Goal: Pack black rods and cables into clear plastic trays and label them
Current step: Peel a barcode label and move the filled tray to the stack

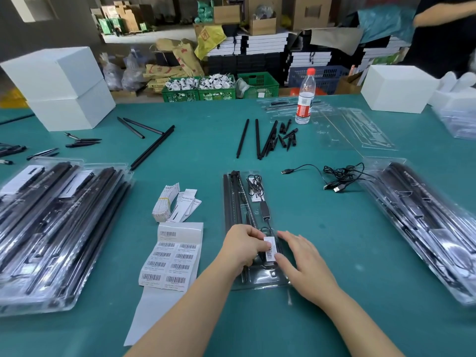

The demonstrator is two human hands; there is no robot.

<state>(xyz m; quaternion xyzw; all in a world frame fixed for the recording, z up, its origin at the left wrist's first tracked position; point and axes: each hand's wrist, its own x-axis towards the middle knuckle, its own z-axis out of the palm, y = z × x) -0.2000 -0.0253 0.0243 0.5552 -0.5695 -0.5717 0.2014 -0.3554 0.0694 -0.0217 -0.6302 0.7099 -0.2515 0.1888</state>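
Nearest you, your left hand (244, 247) has its fingers curled, pinching a small white barcode label (270, 248) against the near end of the clear tray (257, 279) in front of you. Your right hand (300, 264) lies flat beside it, fingers straight, fingertips touching the label's right edge and the tray lid. The label's bars show, but its print is too small to read.

That tray holds black rods (231, 202) along its left side and a coiled cable (255, 186) with a small black box on the right.

Left of your forearm lies a sheet of barcode labels (171, 258), two columns, text unreadable. Just beyond it sits a banded bundle of white cards (164, 202) beside loose cards (186, 204); one shows "Grow Light".

At the far left, stacks of filled trays (59, 228) reach the near table edge. At the right, another stack of filled trays (422, 222) runs diagonally. Between these stacks the green table (334, 240) is open around your tray.

Farther off lie loose cables (334, 176) with USB plugs, loose rods (257, 137) and short black spikes (288, 136), empty clear trays (360, 124), and a water bottle (305, 96) with a red cap and red label, wording unreadable. White boxes (64, 86) stand far left and a white box (398, 87) far right.
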